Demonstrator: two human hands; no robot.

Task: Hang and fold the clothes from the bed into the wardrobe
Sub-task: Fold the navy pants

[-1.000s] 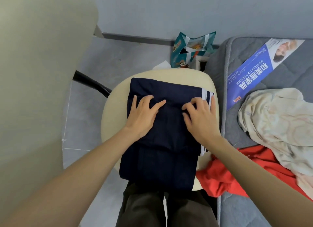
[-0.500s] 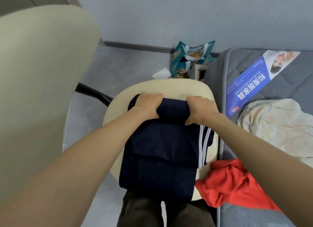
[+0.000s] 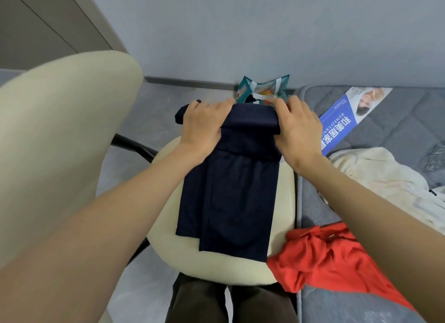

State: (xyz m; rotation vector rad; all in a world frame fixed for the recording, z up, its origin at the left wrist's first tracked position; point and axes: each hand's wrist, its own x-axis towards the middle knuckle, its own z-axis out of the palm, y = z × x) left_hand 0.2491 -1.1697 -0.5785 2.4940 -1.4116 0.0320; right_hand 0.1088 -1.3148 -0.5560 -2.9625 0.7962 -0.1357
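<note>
Your left hand (image 3: 202,127) and right hand (image 3: 298,130) each grip the far, rolled edge of the folded navy garment (image 3: 231,202), fingers curled over the fold, one hand at each corner. Both hands are equally near it; neither is free.

The garment's long axis runs from that far edge straight back toward your body. Its near end lies on the cream chair seat (image 3: 216,269), while the gripped end appears raised past the seat's far rim. The next move probably turns on this axis: either bring the far edge toward you for another fold, or lift the whole piece clear.

The chair backrest (image 3: 60,142) stands close on your left. On your right, the bed (image 3: 409,120) touches the seat and carries a red garment (image 3: 332,257), which overlaps the seat edge, a cream garment (image 3: 385,178) and a blue leaflet (image 3: 342,127). A teal bag (image 3: 262,89) sits on the floor (image 3: 156,110) by the wall. No wardrobe can be identified.
</note>
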